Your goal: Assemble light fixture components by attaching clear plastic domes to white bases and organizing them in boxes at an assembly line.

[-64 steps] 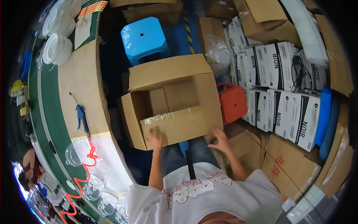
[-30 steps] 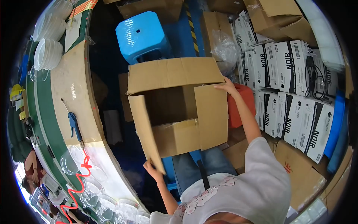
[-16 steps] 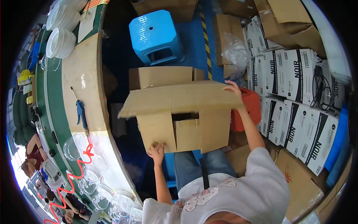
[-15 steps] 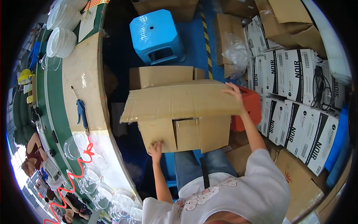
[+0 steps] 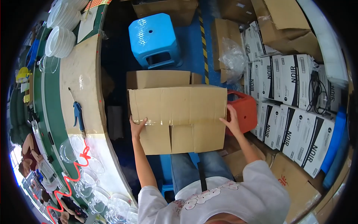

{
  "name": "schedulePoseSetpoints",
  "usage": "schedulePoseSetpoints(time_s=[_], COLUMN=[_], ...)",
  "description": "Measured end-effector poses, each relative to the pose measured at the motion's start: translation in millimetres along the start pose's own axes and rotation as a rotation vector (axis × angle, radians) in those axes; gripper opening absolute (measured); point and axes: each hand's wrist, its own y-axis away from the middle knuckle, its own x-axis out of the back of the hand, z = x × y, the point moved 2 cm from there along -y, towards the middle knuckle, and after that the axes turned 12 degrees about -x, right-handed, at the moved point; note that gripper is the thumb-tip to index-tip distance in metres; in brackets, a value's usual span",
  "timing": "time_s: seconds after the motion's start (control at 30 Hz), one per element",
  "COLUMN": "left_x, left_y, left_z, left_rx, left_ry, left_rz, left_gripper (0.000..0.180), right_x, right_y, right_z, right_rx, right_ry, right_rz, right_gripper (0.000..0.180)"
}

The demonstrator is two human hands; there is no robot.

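A brown cardboard box (image 5: 160, 140) stands before my knees with flaps spread at its near and far sides. Across its top lies a wide cardboard panel (image 5: 179, 104), creased, with clear tape along its near edge; I cannot tell whether it is joined to the box. My left hand (image 5: 138, 127) grips the left side, thumb on top and the other fingers mostly hidden. At the right side, my right hand (image 5: 232, 118) holds the edge between thumb and fingers.
A blue stool (image 5: 153, 37) stands beyond the box, and a red stool (image 5: 246, 112) close at its right. White printed cartons (image 5: 294, 78) are stacked on the right. Along the left runs a workbench (image 5: 84, 74) with a blue air gun (image 5: 78, 115), red coiled hose and clear glass lids (image 5: 89, 177).
The panel has come down and now lies level within the box's width. My left hand has moved up and left to the side; my right hand has come down and slightly left.
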Motion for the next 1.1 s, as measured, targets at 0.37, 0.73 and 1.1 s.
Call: schedulePoseSetpoints(time_s=[0.37,0.73,1.1], left_x=[68.5,153.4,179.6], left_y=[121.5,248.9,288.9], left_z=[-25.1,-162.1,-245.8], left_rx=[0.194,0.436,0.717], left_ry=[0.252,0.108,0.756], left_rz=[0.079,0.301,0.135], left_gripper=[0.059,0.077,0.057], right_x=[-51.7,-144.0,-200.5], right_y=[69.7,155.5,230.5], right_z=[17.2,-8.4,44.9], right_rx=[-0.559,-0.524,-0.561], right_ry=[-0.354,0.183,0.138], right_rz=[-0.211,-0.374,-0.5], right_gripper=[0.056,0.065,0.079])
